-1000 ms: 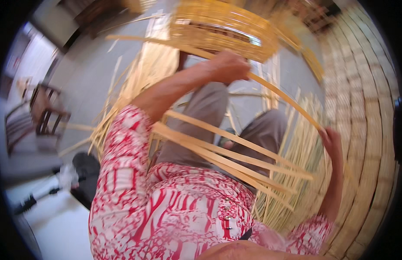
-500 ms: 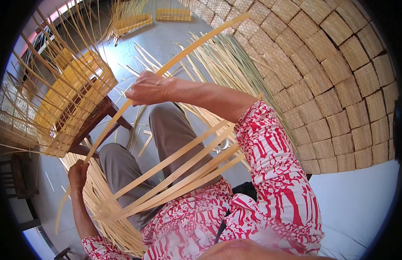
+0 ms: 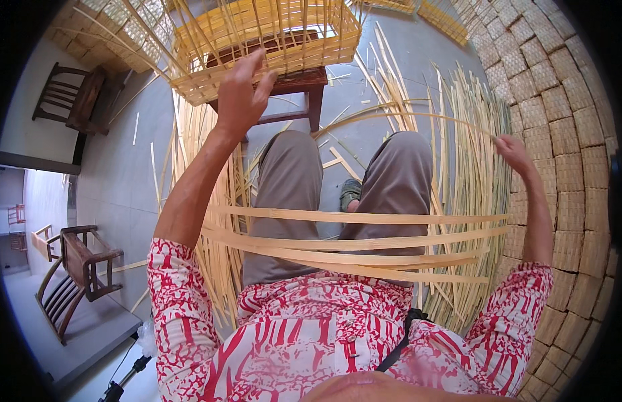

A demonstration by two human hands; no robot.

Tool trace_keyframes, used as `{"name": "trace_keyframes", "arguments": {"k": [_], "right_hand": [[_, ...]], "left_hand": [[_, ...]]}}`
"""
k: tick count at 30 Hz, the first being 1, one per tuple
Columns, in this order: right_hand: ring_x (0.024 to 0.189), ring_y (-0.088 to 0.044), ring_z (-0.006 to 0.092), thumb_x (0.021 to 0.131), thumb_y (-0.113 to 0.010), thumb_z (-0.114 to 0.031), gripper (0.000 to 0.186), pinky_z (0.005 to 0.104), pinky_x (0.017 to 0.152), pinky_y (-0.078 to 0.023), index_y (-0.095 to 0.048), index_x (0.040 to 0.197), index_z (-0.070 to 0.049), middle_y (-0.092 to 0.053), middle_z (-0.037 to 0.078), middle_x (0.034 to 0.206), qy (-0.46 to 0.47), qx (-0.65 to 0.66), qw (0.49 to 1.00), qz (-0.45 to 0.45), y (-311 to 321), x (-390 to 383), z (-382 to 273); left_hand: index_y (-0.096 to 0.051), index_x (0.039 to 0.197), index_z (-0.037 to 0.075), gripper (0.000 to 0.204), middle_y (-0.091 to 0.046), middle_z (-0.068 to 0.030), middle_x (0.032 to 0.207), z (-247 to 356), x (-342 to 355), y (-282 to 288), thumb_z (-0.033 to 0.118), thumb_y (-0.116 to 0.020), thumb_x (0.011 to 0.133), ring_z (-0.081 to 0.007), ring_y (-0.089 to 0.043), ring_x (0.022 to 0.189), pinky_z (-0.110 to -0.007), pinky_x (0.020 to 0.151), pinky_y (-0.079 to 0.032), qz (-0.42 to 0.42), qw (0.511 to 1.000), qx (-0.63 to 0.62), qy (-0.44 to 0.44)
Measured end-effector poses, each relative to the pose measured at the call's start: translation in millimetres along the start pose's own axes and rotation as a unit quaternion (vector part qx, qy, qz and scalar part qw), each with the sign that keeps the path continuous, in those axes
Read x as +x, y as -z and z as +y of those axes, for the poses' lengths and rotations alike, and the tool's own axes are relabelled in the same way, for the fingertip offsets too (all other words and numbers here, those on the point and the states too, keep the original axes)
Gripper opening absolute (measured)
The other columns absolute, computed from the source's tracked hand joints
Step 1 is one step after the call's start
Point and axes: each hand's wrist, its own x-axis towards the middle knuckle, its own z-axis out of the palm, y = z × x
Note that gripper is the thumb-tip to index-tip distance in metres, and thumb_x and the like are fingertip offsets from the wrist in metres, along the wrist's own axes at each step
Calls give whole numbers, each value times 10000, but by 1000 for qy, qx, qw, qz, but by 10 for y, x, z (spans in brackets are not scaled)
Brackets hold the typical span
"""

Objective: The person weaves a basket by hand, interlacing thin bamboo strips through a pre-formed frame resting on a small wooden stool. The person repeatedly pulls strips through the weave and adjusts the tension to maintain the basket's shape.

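My right hand (image 3: 515, 153) is out at the far right, its fingers closed on the end of a long thin bamboo strip (image 3: 451, 119). From there the strip arches leftward above my knees. My left hand (image 3: 244, 94) is raised at the near side of a yellow woven basket (image 3: 324, 52), fingers apart and nothing gripped; whether it touches the weave I cannot tell. Long upright stakes rise from the basket, which rests on a dark wooden stool (image 3: 315, 100). Across my lap lie several pale flat bamboo strips (image 3: 364, 218).
Bundles of loose strips cover the floor on my left (image 3: 210, 268) and right (image 3: 468, 181). A wall of stacked woven pieces (image 3: 565, 167) lines the right side. Wooden chairs (image 3: 83, 268) stand at the left, with another yellow woven piece (image 3: 445, 21) at the far right.
My left hand has let go of the strip and moved up to the basket. My right hand has carried the strip to the right. The view has swung left.
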Motion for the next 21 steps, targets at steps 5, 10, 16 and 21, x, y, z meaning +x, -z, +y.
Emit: {"name": "trace_keyframes", "arguments": {"k": [5,10,16,21], "right_hand": [[472,-326,28,970,-584,-411,261,230,413,-250,-591,805,-208,-403,-105,597,-223,266,933,96,422,-512,1094],[472,-369,14,1030,-520,-406,202,203,401,-315,-577,917,-249,-426,-142,618,-226,531,800,165,740,-719,1768],[697,-592,100,1049,-520,-227,293,246,662,-540,-613,1272,-61,-653,-10,887,2,702,697,146,1145,-209,1670],[781,-614,114,1005,-607,-155,298,239,666,-514,-627,1275,-32,-657,22,946,79,718,668,180,1151,294,593]], "left_hand": [[-628,1220,-50,333,-711,-110,1082,328,265,147,125,-703,947,-130,-687,945,-265,832,-562,33,978,-133,155],[-501,1366,-74,538,-691,-200,1164,452,391,29,153,-717,928,-225,-692,1030,-299,859,-561,27,998,-45,25],[-578,1168,-40,508,-689,-85,930,630,833,-12,276,-821,853,-107,-616,673,-233,628,-515,109,969,-208,76],[-633,1163,-7,360,-707,-118,1085,905,1013,304,293,-683,970,-195,-684,986,-338,873,-554,-22,952,-295,79]]}}
